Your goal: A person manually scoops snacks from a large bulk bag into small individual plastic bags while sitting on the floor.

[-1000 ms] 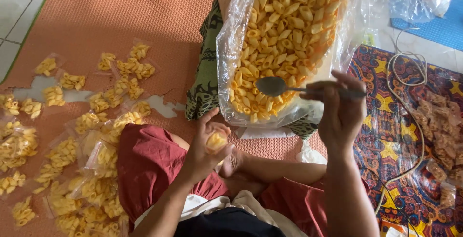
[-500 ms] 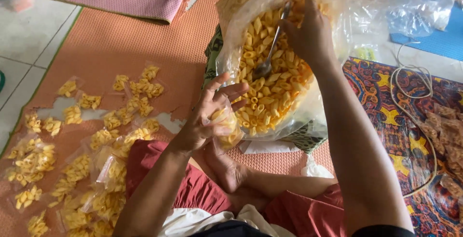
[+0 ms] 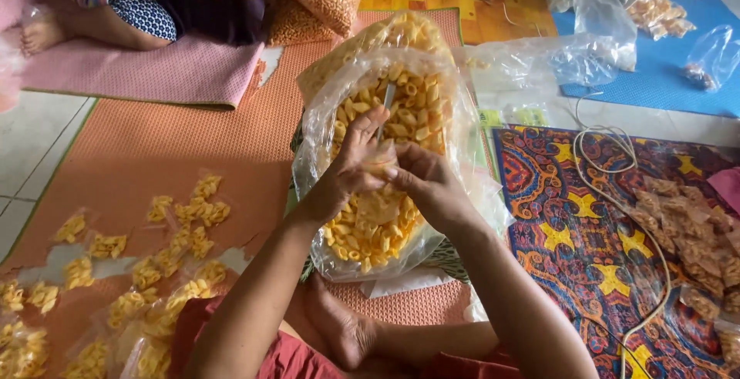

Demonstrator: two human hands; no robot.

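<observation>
A large clear plastic bag [image 3: 324, 140] full of yellow, curled, tube-shaped crackers stands open on the orange woven floor mat [image 3: 169, 148], just in front of the person's folded legs, its thin film crumpled and glossy and its mouth spread wide. Both hands meet over the opening. The left hand [image 3: 351, 167] has its fingers [image 3: 362, 128] stretched up and only loosely curved, the thumb pressing against a small clear plastic packet [image 3: 379, 194] holding a few of the same yellow crackers. The right hand [image 3: 428, 182] is curled, its fingertips pinching the top of that packet, so the two hands grip it together. The slim metal handle of a spoon [image 3: 387, 101] rises behind the left fingers; which hand holds it cannot be told. To the left, many small filled packets of crackers [image 3: 177, 240] lie scattered on the mat. On the right, a patterned cloth with yellow stars [image 3: 586, 217] carries a white cord [image 3: 617, 155] and brown snack packets [image 3: 694, 232].
</observation>
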